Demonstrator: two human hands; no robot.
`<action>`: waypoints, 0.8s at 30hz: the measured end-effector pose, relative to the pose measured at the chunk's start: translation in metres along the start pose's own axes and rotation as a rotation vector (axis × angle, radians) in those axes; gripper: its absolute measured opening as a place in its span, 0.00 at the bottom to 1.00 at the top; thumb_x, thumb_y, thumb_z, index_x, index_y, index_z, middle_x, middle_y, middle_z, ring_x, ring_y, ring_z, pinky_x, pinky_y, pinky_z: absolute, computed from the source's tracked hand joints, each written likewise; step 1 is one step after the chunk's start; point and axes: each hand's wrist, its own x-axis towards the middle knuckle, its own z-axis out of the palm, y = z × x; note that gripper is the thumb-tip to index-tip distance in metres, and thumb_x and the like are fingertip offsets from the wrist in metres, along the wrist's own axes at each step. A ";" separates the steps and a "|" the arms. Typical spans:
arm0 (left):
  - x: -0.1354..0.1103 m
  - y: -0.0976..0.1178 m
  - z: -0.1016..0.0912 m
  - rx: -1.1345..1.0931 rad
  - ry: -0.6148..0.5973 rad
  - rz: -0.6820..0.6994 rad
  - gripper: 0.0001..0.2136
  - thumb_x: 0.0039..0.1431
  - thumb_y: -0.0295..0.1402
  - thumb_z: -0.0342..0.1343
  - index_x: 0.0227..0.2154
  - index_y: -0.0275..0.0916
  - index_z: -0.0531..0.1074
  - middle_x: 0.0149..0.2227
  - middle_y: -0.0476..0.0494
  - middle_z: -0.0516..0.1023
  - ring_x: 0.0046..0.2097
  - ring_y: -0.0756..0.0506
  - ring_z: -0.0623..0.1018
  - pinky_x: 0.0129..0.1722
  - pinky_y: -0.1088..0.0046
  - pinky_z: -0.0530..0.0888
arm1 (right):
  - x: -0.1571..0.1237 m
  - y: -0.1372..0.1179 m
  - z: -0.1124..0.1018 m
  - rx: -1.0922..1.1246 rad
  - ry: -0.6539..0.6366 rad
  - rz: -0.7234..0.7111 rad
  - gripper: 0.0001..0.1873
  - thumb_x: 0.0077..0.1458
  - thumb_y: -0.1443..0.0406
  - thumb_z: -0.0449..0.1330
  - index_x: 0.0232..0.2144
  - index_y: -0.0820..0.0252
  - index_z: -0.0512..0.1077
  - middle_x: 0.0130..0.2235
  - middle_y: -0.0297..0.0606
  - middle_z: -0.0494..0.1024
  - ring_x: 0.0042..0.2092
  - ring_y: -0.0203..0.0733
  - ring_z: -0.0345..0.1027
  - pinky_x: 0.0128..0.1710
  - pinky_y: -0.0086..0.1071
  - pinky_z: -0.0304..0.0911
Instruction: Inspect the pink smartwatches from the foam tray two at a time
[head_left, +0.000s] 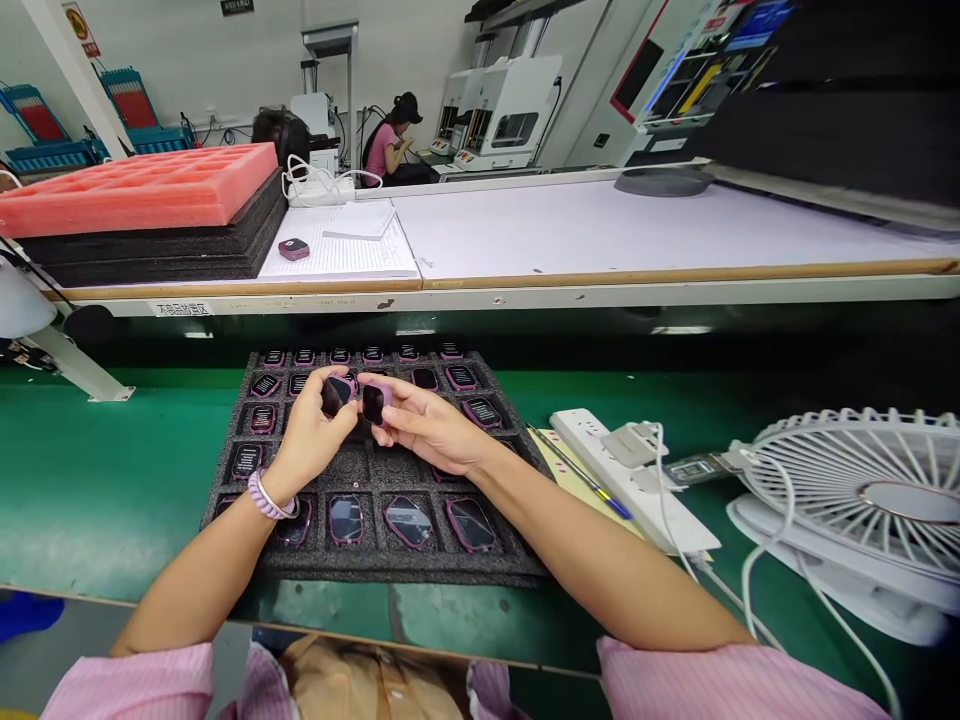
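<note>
Here the left hand [319, 418] pinches one dark-faced device [340, 392] while the right hand [424, 425] grips a second device [373, 403] just beside it, above the foam tray [382, 571] on the desk [142, 460], faces toward the wearer, likely for easy viewing.

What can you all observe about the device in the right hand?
The device has a dark, glossy face and a purple, plastic-looking rim with rounded corners. The right hand grips it between thumb and fingers above the dark foam tray, face toward the camera. Beside it is another device in the left hand; whether they touch is unclear.
</note>
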 end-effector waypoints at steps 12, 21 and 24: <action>-0.002 0.003 0.002 0.007 0.035 0.030 0.20 0.57 0.37 0.58 0.51 0.38 0.70 0.49 0.39 0.77 0.48 0.43 0.77 0.49 0.66 0.75 | 0.001 -0.001 0.002 0.056 -0.013 0.024 0.39 0.49 0.56 0.81 0.59 0.53 0.72 0.37 0.30 0.73 0.33 0.36 0.70 0.35 0.30 0.67; -0.002 0.005 0.001 0.020 0.011 0.018 0.19 0.58 0.33 0.59 0.52 0.39 0.70 0.47 0.42 0.78 0.45 0.44 0.78 0.48 0.67 0.76 | 0.000 -0.002 0.001 0.000 0.007 -0.024 0.32 0.52 0.59 0.76 0.57 0.51 0.71 0.38 0.30 0.72 0.32 0.35 0.68 0.36 0.32 0.67; -0.002 0.005 0.000 0.035 0.005 0.019 0.19 0.56 0.31 0.58 0.52 0.38 0.70 0.46 0.42 0.78 0.44 0.45 0.78 0.48 0.68 0.76 | 0.000 -0.002 0.002 0.008 0.002 -0.033 0.32 0.51 0.58 0.77 0.56 0.51 0.72 0.39 0.30 0.73 0.31 0.35 0.68 0.36 0.31 0.67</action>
